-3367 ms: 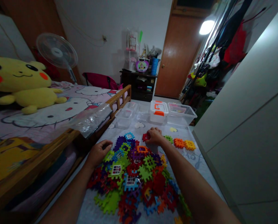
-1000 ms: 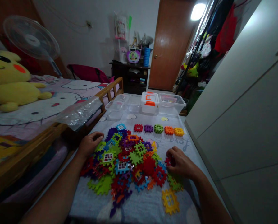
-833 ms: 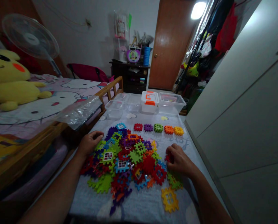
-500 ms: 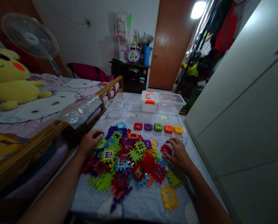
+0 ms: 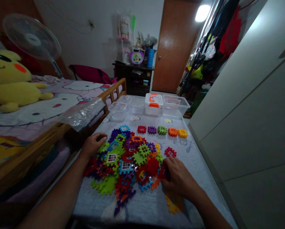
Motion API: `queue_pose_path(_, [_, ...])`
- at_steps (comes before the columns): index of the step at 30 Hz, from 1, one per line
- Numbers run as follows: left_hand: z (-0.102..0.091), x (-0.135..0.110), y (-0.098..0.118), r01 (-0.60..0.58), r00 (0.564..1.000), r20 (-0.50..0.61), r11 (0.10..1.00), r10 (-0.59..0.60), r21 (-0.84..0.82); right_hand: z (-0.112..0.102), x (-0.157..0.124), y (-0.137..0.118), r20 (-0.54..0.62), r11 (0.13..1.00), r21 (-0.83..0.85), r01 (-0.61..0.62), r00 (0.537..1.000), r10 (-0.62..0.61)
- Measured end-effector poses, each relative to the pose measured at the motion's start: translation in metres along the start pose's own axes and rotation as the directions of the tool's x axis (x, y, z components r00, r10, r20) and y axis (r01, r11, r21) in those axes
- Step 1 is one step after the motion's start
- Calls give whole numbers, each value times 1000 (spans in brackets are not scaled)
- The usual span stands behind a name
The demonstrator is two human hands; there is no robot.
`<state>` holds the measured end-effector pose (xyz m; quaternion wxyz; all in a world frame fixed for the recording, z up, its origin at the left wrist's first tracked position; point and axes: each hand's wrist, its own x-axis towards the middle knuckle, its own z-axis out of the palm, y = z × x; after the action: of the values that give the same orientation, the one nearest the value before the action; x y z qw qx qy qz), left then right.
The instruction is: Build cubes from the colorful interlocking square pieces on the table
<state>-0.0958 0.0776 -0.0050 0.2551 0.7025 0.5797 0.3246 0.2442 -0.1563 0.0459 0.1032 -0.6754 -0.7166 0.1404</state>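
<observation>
A heap of colourful interlocking plastic building blocks (image 5: 125,159) lies on the cloth-covered table. My right hand (image 5: 179,178) is at the heap's right edge, thumb and fingers closed around a red building block (image 5: 165,171) that they partly cover. Just beyond those fingers lies another red block (image 5: 170,152) by itself. Under the right hand a yellow block (image 5: 173,203) is partly hidden. At the heap's left side rests my left hand (image 5: 94,145), fingers loosely curved with a gap to the thumb, holding nothing.
Behind the heap stands a row of small blocks: red (image 5: 141,129), purple (image 5: 152,130), green (image 5: 162,130), orange (image 5: 173,132) and yellow (image 5: 182,133). Farther back are clear plastic boxes (image 5: 175,106) and an orange-handled box (image 5: 153,105). A wooden bed rail (image 5: 113,90) borders the left, a white cabinet (image 5: 247,136) the right.
My right hand has let go of the single red block, leaving it on the table, and moved nearer me onto another red block at the heap's edge. The left hand has stayed put.
</observation>
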Motion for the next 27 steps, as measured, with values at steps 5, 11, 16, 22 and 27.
queue_pose_path(5, [0, 1, -1, -10, 1000, -9, 1000, 10, 8, -23, 21, 31, -96, 1000, 21, -22, 995, 24])
queue_pose_path(11, [0, 1, -3, 5, 1000, 12, 1000, -5, 1, -19, 51, 49, -85, 984, -76, -161, 984, 154])
queue_pose_path(16, [0, 1, -5, -17, 1000, 11, 1000, 17, 10, -5, 54, 50, -64, 977, -97, -188, 981, 183])
queue_pose_path(22, [1, 1, -6, -9, 1000, 9, 1000, 9, 6, -19, 29, 57, -13, 987, 2, -161, 987, 161])
queue_pose_path(27, [1, 1, -5, -5, 1000, 9, 1000, 5, 4, -23, -18, 51, 177, 988, 87, -127, 978, 110])
